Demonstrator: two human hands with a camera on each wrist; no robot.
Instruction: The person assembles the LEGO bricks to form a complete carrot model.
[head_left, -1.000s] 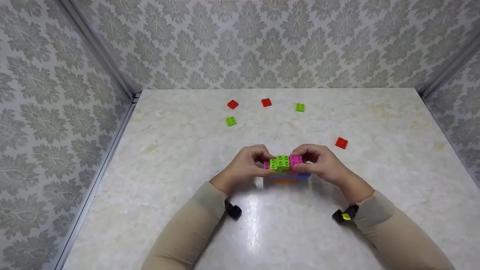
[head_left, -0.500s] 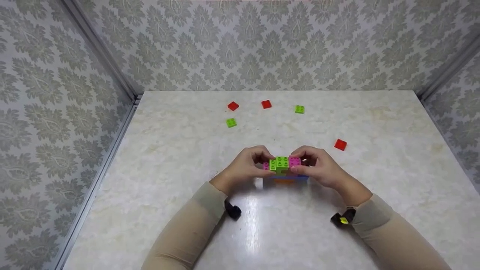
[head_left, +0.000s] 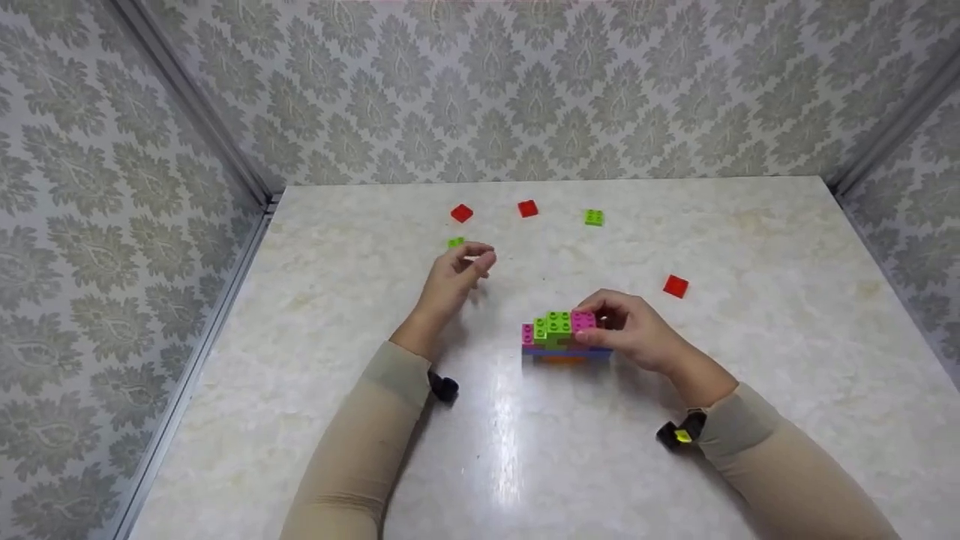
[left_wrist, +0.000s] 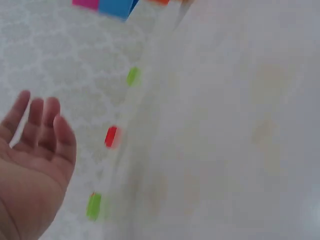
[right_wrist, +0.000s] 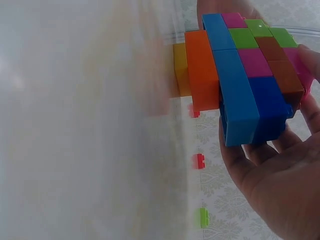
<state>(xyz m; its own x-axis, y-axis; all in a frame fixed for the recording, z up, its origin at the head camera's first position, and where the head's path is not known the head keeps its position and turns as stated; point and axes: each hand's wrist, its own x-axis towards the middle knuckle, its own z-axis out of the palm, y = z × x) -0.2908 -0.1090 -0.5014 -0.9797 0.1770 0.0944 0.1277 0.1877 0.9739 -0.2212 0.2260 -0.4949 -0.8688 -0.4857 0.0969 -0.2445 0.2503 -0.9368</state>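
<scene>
A many-coloured toy brick build [head_left: 558,323] stands at the middle of the table. Its top has green and pink studded bricks; the right wrist view shows orange, blue and brown bricks lower in the build [right_wrist: 240,95]. My right hand [head_left: 637,330] grips its right end, thumb in front on the pink brick and fingers behind. My left hand [head_left: 450,285] is apart from the build, over the table to its left, holding nothing. Just beyond its fingers lies a green brick [head_left: 455,242], partly hidden by them. In the left wrist view the left hand's [left_wrist: 37,155] fingers are extended.
Loose flat bricks lie along the back of the table [head_left: 315,300]: a red one [head_left: 461,213], another red one [head_left: 528,208] and a green one [head_left: 593,217]. One more red brick [head_left: 676,286] lies beyond my right hand. Patterned walls [head_left: 495,90] enclose the table behind and at the sides.
My left hand has let go of the build's left end and moved forward and left to beside the green brick. The right hand still holds the build, nearly unmoved.
</scene>
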